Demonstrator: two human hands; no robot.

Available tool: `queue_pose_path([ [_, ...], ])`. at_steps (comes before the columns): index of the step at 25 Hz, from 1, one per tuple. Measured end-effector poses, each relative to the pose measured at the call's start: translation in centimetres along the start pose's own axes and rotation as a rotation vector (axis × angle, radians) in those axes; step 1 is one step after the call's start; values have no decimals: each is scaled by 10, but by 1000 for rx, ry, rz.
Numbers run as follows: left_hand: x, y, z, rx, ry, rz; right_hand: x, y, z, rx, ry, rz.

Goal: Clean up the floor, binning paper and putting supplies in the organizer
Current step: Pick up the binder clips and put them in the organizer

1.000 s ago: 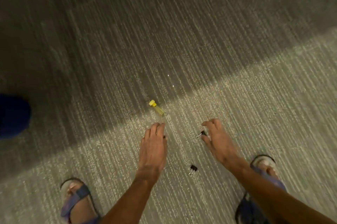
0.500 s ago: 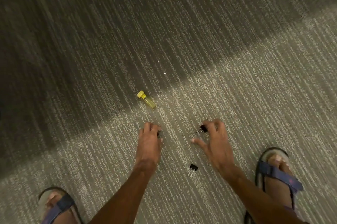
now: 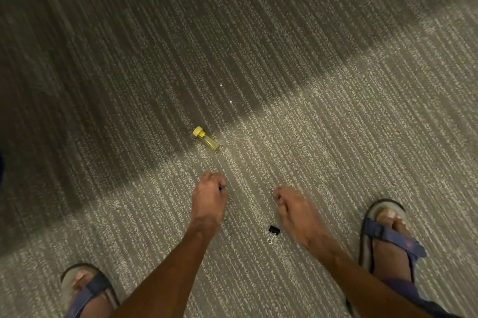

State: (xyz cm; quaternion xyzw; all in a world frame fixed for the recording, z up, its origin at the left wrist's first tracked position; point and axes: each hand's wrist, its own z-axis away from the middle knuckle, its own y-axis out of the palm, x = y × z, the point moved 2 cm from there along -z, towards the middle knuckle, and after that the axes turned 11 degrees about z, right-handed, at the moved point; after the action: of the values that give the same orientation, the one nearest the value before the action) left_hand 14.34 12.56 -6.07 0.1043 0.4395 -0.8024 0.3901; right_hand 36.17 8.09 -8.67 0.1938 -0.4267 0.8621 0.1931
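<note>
My left hand (image 3: 209,197) hovers low over the carpet with its fingers curled around a small black piece that peeks out at the fingertips. My right hand (image 3: 294,210) is closed too, and the binder clip it pinched is hidden inside the fingers. One black binder clip (image 3: 273,233) with silver handles lies on the carpet between my two wrists. A small yellow-capped vial (image 3: 206,139) lies on its side just beyond my left hand. No bin or organizer is in view.
Striped grey carpet (image 3: 336,123) fills the view, darker in the far half. Two tiny white specks (image 3: 225,93) lie beyond the vial. My sandalled feet stand at the bottom left (image 3: 85,289) and at the right (image 3: 388,235).
My left hand curled shut from flat. My right hand closed on the binder clip by its fingertips and lifted it off the carpet; that clip no longer shows.
</note>
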Motion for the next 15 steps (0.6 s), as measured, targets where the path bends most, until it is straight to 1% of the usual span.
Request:
queue_pose_path([
  [3,2,0,9,32,-70,65,2,19,33,70,94,-32],
  [7,1,3,21,81,-109,52,11,41,64,-6,212,10],
  [11,0,2,26,125,-91,71,29,56,55,-32,313,41],
  [15,0,-3,30,147,-52,60,45,57,43,-56,266,44],
])
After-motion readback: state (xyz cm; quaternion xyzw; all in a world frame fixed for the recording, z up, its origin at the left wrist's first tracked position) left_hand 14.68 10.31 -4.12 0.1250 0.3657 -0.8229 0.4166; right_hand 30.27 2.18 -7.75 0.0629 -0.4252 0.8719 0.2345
